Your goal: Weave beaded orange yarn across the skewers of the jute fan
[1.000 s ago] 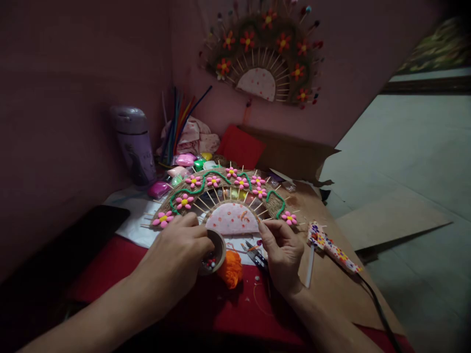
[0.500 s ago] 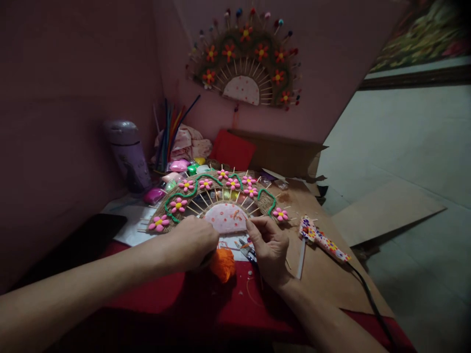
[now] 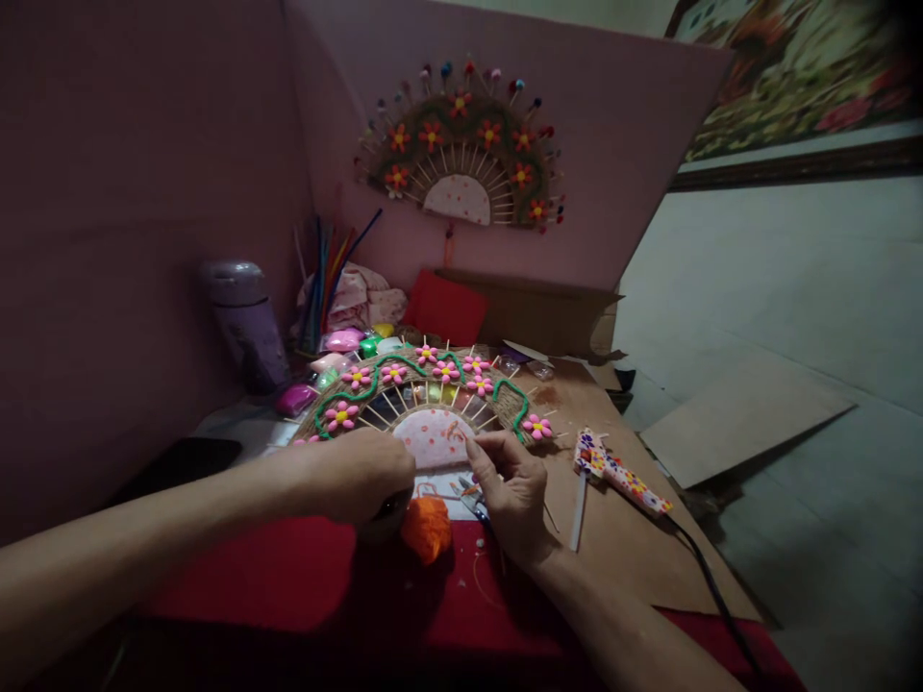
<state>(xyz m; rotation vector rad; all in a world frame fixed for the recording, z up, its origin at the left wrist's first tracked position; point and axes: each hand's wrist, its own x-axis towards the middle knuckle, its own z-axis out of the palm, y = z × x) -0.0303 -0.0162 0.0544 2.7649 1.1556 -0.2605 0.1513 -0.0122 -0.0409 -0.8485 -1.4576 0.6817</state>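
A half-round fan of twine and thin sticks, its band (image 3: pixel 425 370) set with pink clay flowers and green wavy trim, lies on the table. A white half-circle (image 3: pixel 425 437) with reddish dots fills its base, and a thin orange squiggle crosses it. My left hand (image 3: pixel 371 476) is a fist in front of the fan's left part; something dark shows beneath it. My right hand (image 3: pixel 511 485) pinches thumb and fingers together beside the half-circle's right edge; what they hold is too small to tell. Between my hands sit an orange yarn ball (image 3: pixel 427 529) and cutting pliers (image 3: pixel 472 500).
A flower-patterned glue gun (image 3: pixel 620 471) with a cord lies on cardboard (image 3: pixel 635 557) to the right. Behind the fan are clay packets (image 3: pixel 342 341), a purple bottle (image 3: pixel 245 327) and pipe cleaners (image 3: pixel 324 279). A second fan (image 3: pixel 458 159) hangs on the wall.
The camera view has tilted up and shifted slightly, so the table things sit a little lower and further left. Both hands stay at nearly the same places by the fan.
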